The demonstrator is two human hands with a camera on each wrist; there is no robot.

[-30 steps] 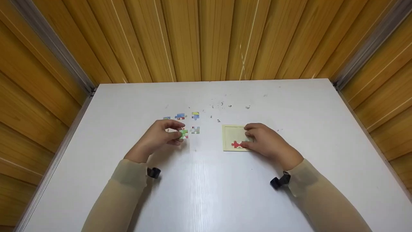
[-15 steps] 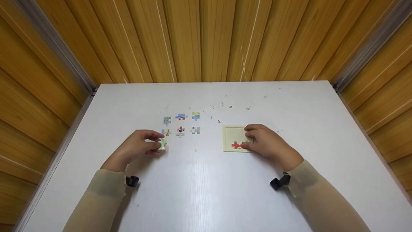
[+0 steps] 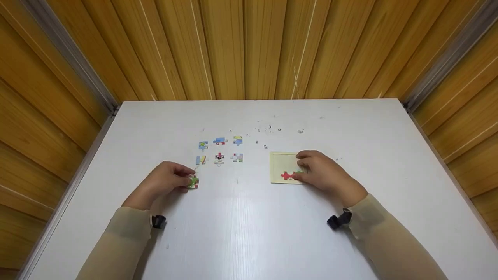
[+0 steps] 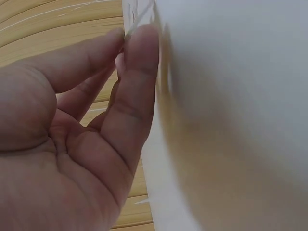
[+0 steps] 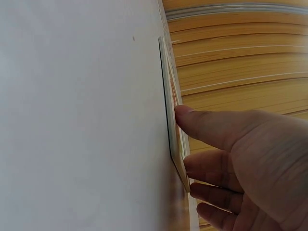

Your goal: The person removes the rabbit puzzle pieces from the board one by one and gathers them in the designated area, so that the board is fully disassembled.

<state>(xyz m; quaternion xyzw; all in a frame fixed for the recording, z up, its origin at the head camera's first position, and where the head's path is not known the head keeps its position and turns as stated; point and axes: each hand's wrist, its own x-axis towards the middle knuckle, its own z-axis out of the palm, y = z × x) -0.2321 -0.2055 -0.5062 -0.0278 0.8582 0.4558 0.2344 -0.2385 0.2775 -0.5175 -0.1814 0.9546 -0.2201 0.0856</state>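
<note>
My left hand [image 3: 165, 179] pinches a green, red and white jigsaw piece [image 3: 193, 182] between thumb and fingertips, low over the table at the left. In the left wrist view the piece [image 4: 140, 18] shows only as a thin edge beyond the fingertips. My right hand [image 3: 322, 171] holds a cream square puzzle tray [image 3: 273, 167] at its right side. The thumb [image 5: 185, 115] rests over the tray's near part, while the other fingers lie along the right edge. Inside the tray, a red piece [image 3: 286, 175] lies beside a partly covered green one.
Several loose jigsaw pieces lie in two rows left of the tray, including a blue and red piece [image 3: 220, 140] and one with a black and red figure [image 3: 219, 158]. Small dark marks [image 3: 270, 127] speckle the white table [image 3: 241, 225]. Wood-grained panels [image 3: 256, 50] surround it.
My left hand has moved left and toward me with the green piece, uncovering the loose pieces it blocked. The right hand and tray have stayed in place.
</note>
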